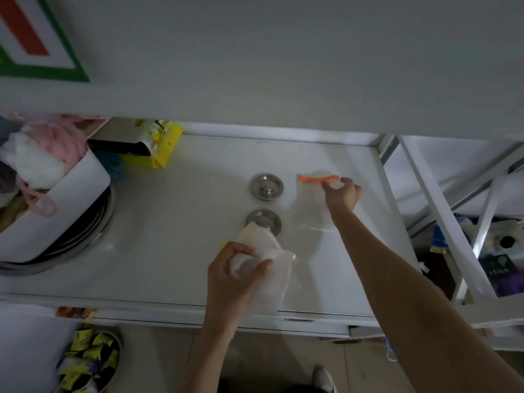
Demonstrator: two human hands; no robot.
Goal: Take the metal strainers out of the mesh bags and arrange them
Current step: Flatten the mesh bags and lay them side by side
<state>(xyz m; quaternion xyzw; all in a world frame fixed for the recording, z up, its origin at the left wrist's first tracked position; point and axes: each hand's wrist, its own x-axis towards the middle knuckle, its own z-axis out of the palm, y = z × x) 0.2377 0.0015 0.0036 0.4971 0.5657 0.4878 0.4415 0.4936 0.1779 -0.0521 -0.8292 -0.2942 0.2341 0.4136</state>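
Spanning the view, a white table [170, 222] stood against a pale wall [283, 66], a white bin [71, 205] of yarn at its far left and shelving [453, 222] to its right. Unbagging looked part done: two strainers [266, 186] lay bare, one just beyond the left fingers [263, 265], which were curled tight round a crumpled mesh bag [272, 268]. The right fingers [330, 185] pinched an emptied-looking bag [312, 199] by its orange trim, flat beside the farther strainer. Next, I judged, the left bag needed opening; whether it held a strainer was unclear.
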